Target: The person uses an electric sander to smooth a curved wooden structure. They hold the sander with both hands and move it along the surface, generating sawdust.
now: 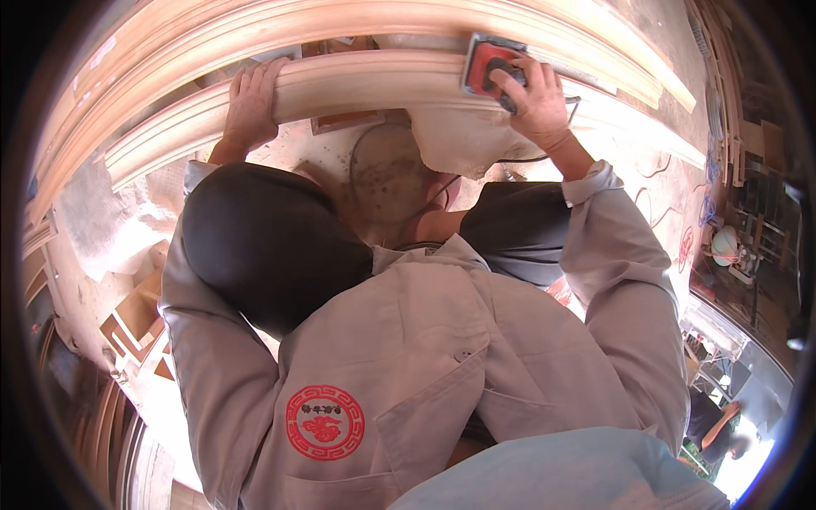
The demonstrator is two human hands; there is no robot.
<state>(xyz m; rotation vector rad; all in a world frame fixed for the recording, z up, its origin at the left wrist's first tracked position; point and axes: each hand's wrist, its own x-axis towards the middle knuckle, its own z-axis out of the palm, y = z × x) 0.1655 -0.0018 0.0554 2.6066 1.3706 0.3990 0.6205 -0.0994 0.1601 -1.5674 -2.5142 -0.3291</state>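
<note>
A long, pale wooden moulding (365,83) with a grooved profile lies across in front of my knees. My left hand (252,104) grips it toward its left part, fingers laid over the top. In my right hand (540,104) is a red and black electric sander (490,61), the fingers wrapped round its dark body. The sander sits on the moulding's upper face, right of the middle; its pad underneath is hidden. A dark cable (571,112) shows beside my right wrist.
More long mouldings (170,64) lie parallel just beyond. A pale lump (450,140) and a round, dusty, disc-like thing (387,170) are between my knees. Wooden frame pieces (136,319) are at left. Cables cross the floor at right, and another person (714,429) is at far lower right.
</note>
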